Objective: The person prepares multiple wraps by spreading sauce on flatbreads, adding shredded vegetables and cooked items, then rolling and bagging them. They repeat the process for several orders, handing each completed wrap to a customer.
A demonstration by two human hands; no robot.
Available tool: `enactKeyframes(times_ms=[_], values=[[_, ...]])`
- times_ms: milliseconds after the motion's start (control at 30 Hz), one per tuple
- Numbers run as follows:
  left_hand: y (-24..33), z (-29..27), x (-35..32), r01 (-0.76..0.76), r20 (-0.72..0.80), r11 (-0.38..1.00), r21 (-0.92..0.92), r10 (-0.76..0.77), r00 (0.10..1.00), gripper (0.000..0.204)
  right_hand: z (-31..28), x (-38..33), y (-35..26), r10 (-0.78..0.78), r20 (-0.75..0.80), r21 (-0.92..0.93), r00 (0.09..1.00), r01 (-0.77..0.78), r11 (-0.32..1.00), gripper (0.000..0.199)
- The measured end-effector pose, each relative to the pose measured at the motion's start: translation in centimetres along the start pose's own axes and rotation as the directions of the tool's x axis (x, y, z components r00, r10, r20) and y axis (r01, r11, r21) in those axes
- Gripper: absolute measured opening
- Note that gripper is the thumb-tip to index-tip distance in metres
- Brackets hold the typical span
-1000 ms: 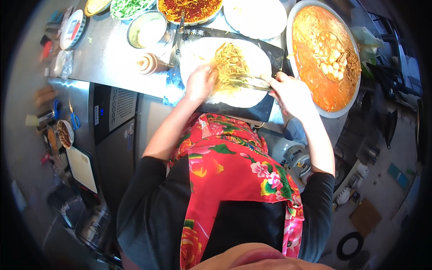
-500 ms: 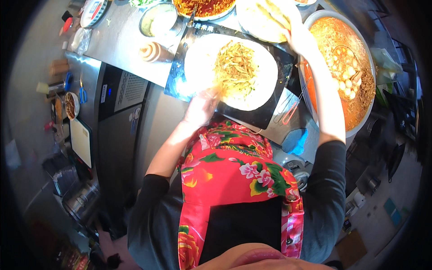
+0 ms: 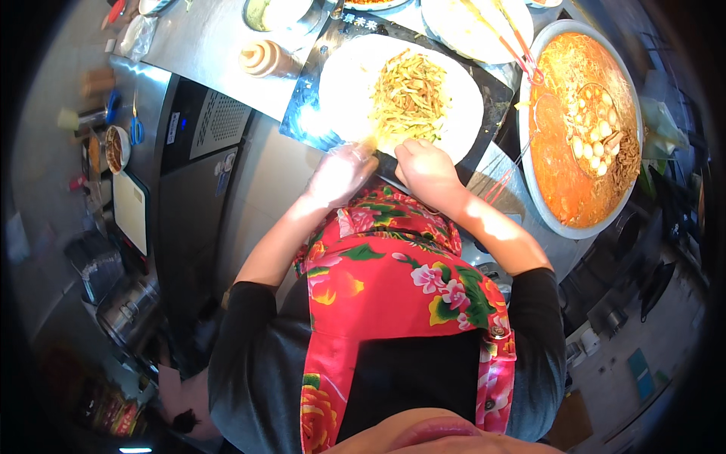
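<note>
A pale round flatbread wrap (image 3: 344,83) lies on a black board (image 3: 484,87), overexposed by strong light. A heap of shredded vegetable filling (image 3: 412,94), yellow-green strips, runs down its middle. My left hand (image 3: 342,172), in what looks like a thin clear glove, is closed on the wrap's near left edge. Beside it my right hand (image 3: 427,172) is closed with bent fingers at the near edge, pinching the wrap. Fingertips of both hands are partly hidden. Beyond the board, long tongs (image 3: 495,30) with a reddish end rest across a pale bowl (image 3: 446,34).
At right stands a large basin (image 3: 529,193) of orange-red broth with eggs and shreds. A wire whisk (image 3: 503,185) lies between it and the board. Left of the board are a squeeze bottle (image 3: 261,59) and a metal pot (image 3: 301,23). Blue scissors (image 3: 137,130) hang farther left.
My right hand has let go of the tongs at the far bowl and come back to the wrap's near edge beside my left hand. The view has shifted slightly.
</note>
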State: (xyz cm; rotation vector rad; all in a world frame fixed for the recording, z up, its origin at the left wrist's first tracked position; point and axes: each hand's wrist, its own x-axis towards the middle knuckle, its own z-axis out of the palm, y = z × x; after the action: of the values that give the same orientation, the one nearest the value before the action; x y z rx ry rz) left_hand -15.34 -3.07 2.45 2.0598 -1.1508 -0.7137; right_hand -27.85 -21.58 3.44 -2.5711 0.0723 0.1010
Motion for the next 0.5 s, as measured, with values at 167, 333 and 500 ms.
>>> enactKeyframes(times_ms=[167,333,500], values=[[-0.6,-0.1,1.3,-0.028,0.048,0.949,0.313,0.013,0.999,0.014,-3.1,1.0,-0.5,0.231,0.090,0.208,0.969,-0.246,0.947,0.015],[-2.0,-1.9,6.5,0.141,-0.027,0.952,-0.272,-0.154,0.988,0.012,-4.5,3.8,3.6,0.055,-0.293,0.105,0.954,-0.025,0.994,0.016],[-0.2,-0.2,13.5,-0.189,-0.210,0.975,-0.115,0.162,0.964,0.019,-4.8,6.2,7.1,0.310,-0.230,0.322,0.922,-0.229,0.919,0.014]])
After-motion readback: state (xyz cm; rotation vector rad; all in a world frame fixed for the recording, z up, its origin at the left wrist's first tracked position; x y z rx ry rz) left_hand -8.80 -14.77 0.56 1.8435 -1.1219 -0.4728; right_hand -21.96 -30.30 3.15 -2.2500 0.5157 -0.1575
